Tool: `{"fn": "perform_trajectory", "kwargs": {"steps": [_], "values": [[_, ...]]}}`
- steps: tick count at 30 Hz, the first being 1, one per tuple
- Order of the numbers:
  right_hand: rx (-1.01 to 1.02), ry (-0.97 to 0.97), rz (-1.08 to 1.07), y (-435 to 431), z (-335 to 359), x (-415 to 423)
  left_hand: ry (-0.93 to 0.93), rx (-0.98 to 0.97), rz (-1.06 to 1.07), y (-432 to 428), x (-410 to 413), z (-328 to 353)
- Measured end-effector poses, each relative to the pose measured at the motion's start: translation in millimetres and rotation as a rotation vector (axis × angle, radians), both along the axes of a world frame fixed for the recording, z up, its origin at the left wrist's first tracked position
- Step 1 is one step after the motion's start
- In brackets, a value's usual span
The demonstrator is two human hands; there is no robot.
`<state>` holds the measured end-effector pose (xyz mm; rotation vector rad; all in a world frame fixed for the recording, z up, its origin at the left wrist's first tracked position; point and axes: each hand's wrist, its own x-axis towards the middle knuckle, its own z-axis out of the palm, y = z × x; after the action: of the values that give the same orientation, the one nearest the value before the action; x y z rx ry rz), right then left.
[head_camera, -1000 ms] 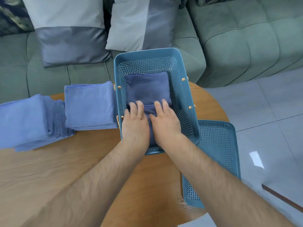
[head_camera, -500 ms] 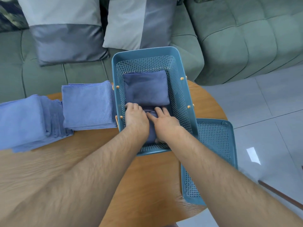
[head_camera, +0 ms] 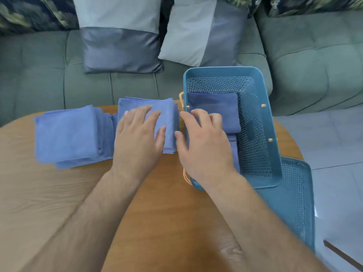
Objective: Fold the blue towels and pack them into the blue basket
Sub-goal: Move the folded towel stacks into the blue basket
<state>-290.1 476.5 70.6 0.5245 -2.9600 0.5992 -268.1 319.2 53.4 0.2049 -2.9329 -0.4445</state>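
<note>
A blue mesh basket [head_camera: 261,118] stands on the round wooden table [head_camera: 59,203]. Inside it lie two folded dark blue towels, one at the back [head_camera: 214,107] and one nearer me [head_camera: 234,150], partly hidden by my right hand. A stack of folded blue towels [head_camera: 167,118] lies just left of the basket. My left hand [head_camera: 137,138] rests flat on that stack with straight fingers. Over the basket's left rim hovers my right hand [head_camera: 202,144], fingers loosely spread, holding nothing. A second, larger towel pile [head_camera: 66,136] lies further left.
The basket's blue mesh lid [head_camera: 294,197] lies at the table's right edge, partly over the floor. A green sofa [head_camera: 314,61] with two grey cushions [head_camera: 119,36] stands behind the table. Tiled floor is to the right.
Both hands have come out of the basket and moved left. My left hand now lies on the towel stack beside the basket. The view has shifted left.
</note>
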Motion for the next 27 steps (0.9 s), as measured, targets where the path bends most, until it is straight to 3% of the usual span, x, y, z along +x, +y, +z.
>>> {"fn": "perform_trajectory", "kwargs": {"steps": [4,14,17,22,27], "values": [[-0.007,-0.025,0.126,-80,-2,7,-0.123,0.092,0.154,-66,16,-10],[0.099,-0.343,0.291,-216,-48,39,-0.34,0.113,0.503,-191,78,-42],[0.158,-0.405,0.248,-233,-62,47,-0.379,0.13,0.552,-214,88,-54],[0.118,-0.379,0.133,-251,-68,54,-0.443,0.404,0.55,-234,93,-62],[-0.087,-0.584,-0.09,-259,-63,45,-0.357,0.355,0.566,-241,92,-58]]}}
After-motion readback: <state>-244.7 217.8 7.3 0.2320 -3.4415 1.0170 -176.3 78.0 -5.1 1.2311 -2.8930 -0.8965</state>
